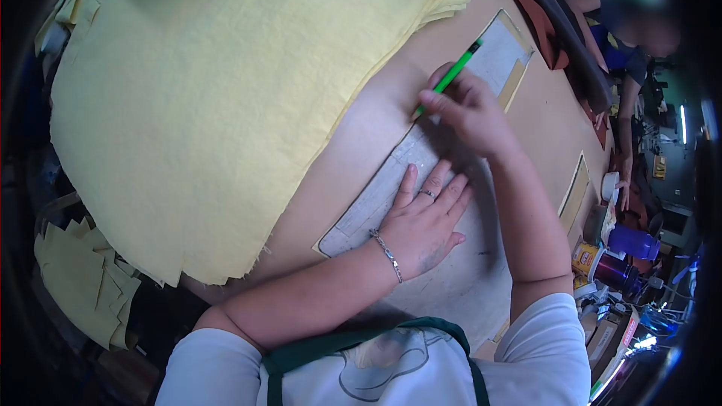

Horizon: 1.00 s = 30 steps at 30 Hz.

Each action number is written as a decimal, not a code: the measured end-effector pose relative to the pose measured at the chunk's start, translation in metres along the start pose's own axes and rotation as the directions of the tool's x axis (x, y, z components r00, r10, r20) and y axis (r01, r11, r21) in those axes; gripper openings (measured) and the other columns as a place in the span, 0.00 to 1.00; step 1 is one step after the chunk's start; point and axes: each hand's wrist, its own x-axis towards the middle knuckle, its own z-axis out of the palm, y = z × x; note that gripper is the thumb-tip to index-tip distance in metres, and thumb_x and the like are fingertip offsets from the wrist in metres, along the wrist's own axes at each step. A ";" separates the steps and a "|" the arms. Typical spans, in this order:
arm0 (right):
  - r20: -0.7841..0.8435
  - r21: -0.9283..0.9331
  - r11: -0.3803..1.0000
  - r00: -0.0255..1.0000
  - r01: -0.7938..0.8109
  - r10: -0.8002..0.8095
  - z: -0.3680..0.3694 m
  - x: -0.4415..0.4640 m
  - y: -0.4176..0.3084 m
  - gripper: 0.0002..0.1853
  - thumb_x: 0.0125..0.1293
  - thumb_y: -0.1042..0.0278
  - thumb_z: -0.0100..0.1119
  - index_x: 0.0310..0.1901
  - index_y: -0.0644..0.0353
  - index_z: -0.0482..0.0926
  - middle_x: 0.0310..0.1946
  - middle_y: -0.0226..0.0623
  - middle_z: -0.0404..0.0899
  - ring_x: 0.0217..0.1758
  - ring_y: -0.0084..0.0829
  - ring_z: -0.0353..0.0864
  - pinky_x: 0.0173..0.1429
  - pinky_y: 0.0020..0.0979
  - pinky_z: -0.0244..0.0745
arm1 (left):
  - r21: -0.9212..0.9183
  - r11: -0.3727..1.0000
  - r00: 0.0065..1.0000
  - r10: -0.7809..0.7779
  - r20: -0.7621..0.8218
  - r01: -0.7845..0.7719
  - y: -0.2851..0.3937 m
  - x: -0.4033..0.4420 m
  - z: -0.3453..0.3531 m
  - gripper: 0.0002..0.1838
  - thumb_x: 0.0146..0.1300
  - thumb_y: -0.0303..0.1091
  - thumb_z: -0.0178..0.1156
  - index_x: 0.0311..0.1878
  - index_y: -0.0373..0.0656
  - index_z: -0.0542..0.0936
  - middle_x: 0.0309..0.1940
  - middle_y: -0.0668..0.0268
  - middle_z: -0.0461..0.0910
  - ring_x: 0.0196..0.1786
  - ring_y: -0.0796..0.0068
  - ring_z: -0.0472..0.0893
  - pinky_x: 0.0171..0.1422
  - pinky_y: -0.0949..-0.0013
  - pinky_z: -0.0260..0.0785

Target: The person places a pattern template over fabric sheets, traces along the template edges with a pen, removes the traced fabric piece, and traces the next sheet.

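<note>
My left hand [427,218] lies flat with fingers spread on a grey, scuffed sheet [357,214], which looks like a pattern with a dark-lined edge. In my right hand [472,113] is a green pencil [456,69], held between thumb and fingers and tilted. Its tip is down at the sheet's far edge, where tan material [376,116], perhaps leather, begins. A big stack of pale yellow cloth [203,105] with frayed edges covers the left part of the tan material.
Another person [635,37] leans over the table's far right side, beside dark and reddish-brown pieces [541,22]. Jars and a purple container [632,242] crowd the right edge. More yellow cloth pieces [75,278] hang at lower left.
</note>
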 end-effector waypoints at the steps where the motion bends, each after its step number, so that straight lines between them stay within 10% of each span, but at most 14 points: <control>1: 0.045 -0.046 0.999 0.999 -0.016 0.018 0.005 -0.004 0.000 0.05 0.58 0.72 0.56 0.33 0.62 0.71 0.26 0.31 0.76 0.31 0.20 0.73 0.36 0.23 0.68 | 0.002 1.000 1.000 -0.001 0.009 0.001 0.000 0.000 0.001 0.30 0.53 0.52 0.52 0.57 0.48 0.67 0.61 0.65 0.58 0.66 0.61 0.51 0.65 0.43 0.33; 12: 0.123 -0.133 0.989 0.992 0.058 -0.042 -0.003 -0.002 -0.001 0.04 0.59 0.72 0.53 0.34 0.61 0.69 0.27 0.29 0.74 0.33 0.20 0.71 0.42 0.23 0.66 | -0.022 0.999 1.000 -0.023 0.013 0.023 0.000 0.001 -0.001 0.31 0.52 0.52 0.54 0.58 0.49 0.65 0.61 0.66 0.57 0.67 0.64 0.50 0.66 0.45 0.32; 25: -0.630 -0.515 0.857 0.682 -0.009 -0.371 -0.168 0.124 0.051 0.08 0.60 0.68 0.53 0.37 0.62 0.69 0.26 0.30 0.73 0.24 0.18 0.70 0.28 0.21 0.66 | 0.031 0.999 0.996 -0.016 0.086 0.014 0.006 0.009 -0.018 0.35 0.48 0.50 0.58 0.61 0.52 0.63 0.65 0.70 0.53 0.68 0.65 0.49 0.63 0.44 0.44; 30: -0.782 0.286 0.815 0.615 0.504 -0.106 -0.175 0.128 0.062 0.09 0.57 0.71 0.56 0.36 0.64 0.69 0.27 0.37 0.75 0.29 0.25 0.77 0.28 0.24 0.74 | 0.102 0.995 0.991 -0.016 0.131 0.003 0.010 0.013 -0.023 0.34 0.49 0.51 0.57 0.60 0.51 0.63 0.64 0.69 0.55 0.67 0.63 0.50 0.62 0.44 0.44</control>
